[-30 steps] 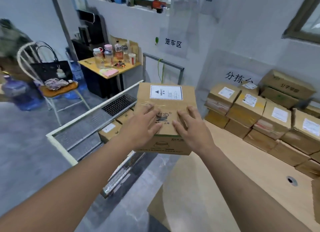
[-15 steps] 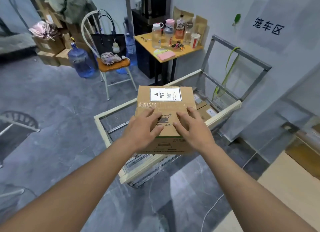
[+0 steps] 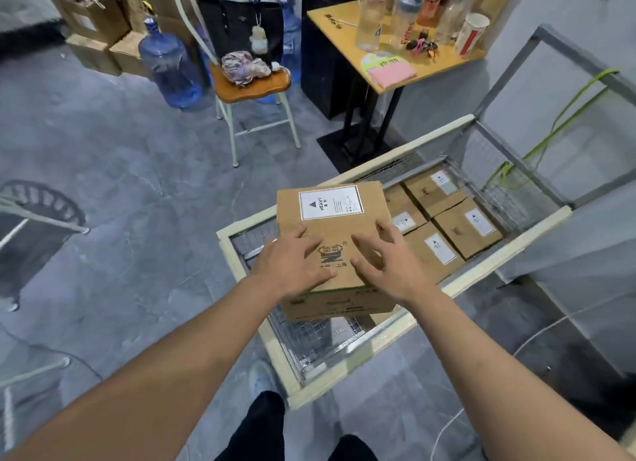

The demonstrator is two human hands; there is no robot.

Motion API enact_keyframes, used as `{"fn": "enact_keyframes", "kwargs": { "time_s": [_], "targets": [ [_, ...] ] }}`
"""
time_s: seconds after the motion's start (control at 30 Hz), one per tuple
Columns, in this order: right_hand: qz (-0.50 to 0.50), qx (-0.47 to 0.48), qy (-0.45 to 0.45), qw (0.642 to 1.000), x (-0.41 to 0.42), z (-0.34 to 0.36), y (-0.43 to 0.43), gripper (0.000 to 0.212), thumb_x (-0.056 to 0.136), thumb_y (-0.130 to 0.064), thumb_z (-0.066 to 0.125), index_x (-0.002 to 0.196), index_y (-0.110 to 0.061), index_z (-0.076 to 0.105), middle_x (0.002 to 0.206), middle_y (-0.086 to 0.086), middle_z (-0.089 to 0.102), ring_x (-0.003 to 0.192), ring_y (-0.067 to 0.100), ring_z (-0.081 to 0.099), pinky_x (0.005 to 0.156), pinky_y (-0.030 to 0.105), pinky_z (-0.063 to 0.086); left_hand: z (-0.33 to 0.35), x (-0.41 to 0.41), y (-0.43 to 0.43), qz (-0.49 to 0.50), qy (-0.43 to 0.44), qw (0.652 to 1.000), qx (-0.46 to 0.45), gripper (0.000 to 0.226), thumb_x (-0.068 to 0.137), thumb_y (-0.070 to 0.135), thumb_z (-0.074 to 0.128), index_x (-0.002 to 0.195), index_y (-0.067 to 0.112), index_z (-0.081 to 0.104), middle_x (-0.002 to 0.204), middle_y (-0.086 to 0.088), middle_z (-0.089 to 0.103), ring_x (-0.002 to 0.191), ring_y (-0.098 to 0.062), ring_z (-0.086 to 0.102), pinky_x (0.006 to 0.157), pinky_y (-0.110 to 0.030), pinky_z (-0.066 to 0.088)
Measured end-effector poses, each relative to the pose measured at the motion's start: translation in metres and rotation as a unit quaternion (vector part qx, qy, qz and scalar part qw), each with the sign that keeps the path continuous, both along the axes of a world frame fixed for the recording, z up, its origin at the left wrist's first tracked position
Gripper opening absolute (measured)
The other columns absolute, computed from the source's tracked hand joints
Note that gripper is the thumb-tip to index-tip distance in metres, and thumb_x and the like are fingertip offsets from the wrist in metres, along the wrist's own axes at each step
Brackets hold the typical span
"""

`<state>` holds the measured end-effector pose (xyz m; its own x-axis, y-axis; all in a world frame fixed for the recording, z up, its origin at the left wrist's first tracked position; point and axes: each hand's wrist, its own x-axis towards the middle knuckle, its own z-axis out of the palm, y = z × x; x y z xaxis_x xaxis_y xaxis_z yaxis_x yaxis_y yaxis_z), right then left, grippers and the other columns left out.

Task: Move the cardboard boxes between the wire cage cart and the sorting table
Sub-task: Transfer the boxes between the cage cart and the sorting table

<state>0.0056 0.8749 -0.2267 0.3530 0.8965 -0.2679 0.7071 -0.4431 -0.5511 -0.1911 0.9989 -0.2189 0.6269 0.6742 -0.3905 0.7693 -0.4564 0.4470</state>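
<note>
Box [image 3: 344,228] now over the cart [image 3: 235,264], left hand [image 3: 292,264] and right hand [image 3: 389,264] flat atop.

left grip [image 3: 292,264]: palm down, fingers spread | right grip [image 3: 389,267]: palm down, fingers spread, slightly bent

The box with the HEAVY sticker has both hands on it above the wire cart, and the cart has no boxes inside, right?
Not quite: the head view shows several boxes lying inside the wire cart. The rest is right: left hand and right hand are on the box with the HEAVY sticker, above the cart.
</note>
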Motion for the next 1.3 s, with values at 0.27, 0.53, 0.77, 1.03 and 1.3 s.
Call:
{"fn": "enact_keyframes", "kwargs": {
  "time_s": [0.27,0.53,0.77,1.03,1.3],
  "targets": [
    [0.015,-0.080,0.047,0.996,-0.003,-0.062,0.057,0.062,0.096,-0.056,0.061,0.153,-0.036,0.046,0.168,-0.014,0.013,0.146,0.023,0.038,0.113,0.050,0.044,-0.065,-0.010,0.059,-0.028,0.034,0.997,-0.066,0.090,0.079,0.083,0.058,0.155,0.040,0.039,0.167,0.003,0.026,0.150,-0.024,0.035,0.118,-0.048,0.036],
    [0.079,-0.150,0.072,0.983,0.040,-0.160,0.106,0.065,0.089,-0.057,0.060,0.150,-0.038,0.048,0.168,-0.013,0.013,0.143,0.030,0.045,0.112,0.050,0.044,-0.153,0.029,0.072,0.056,0.079,0.987,-0.130,0.079,0.085,0.069,0.067,0.154,0.038,0.043,0.166,0.005,0.026,0.146,-0.024,0.038,0.116,-0.044,0.037],
    [0.162,-0.184,0.090,0.965,0.072,-0.255,0.131,0.057,0.097,-0.046,0.061,0.152,-0.038,0.047,0.171,-0.016,0.008,0.149,0.020,0.037,0.116,0.041,0.040,-0.239,0.054,0.071,0.126,0.104,0.970,-0.182,0.080,0.084,0.071,0.068,0.154,0.045,0.039,0.169,0.002,0.023,0.152,-0.026,0.030,0.121,-0.054,0.031],
    [0.201,-0.198,0.111,0.953,0.077,-0.351,0.150,0.059,0.095,-0.047,0.065,0.150,-0.035,0.050,0.171,-0.013,0.008,0.151,0.025,0.033,0.117,0.048,0.039,-0.326,0.062,0.078,0.212,0.110,0.946,-0.219,0.085,0.083,0.056,0.078,0.156,0.036,0.040,0.171,0.004,0.018,0.153,-0.029,0.028,0.124,-0.057,0.025],
    [0.253,-0.203,0.088,0.942,0.070,-0.440,0.161,0.063,0.093,-0.045,0.070,0.150,-0.040,0.046,0.170,-0.015,0.003,0.143,0.033,0.043,0.113,0.049,0.044,-0.420,0.054,0.080,0.261,0.096,0.943,-0.183,0.091,0.075,0.048,0.088,0.154,0.037,0.044,0.171,0.004,0.015,0.152,-0.029,0.029,0.124,-0.051,0.023]
  ]
}}
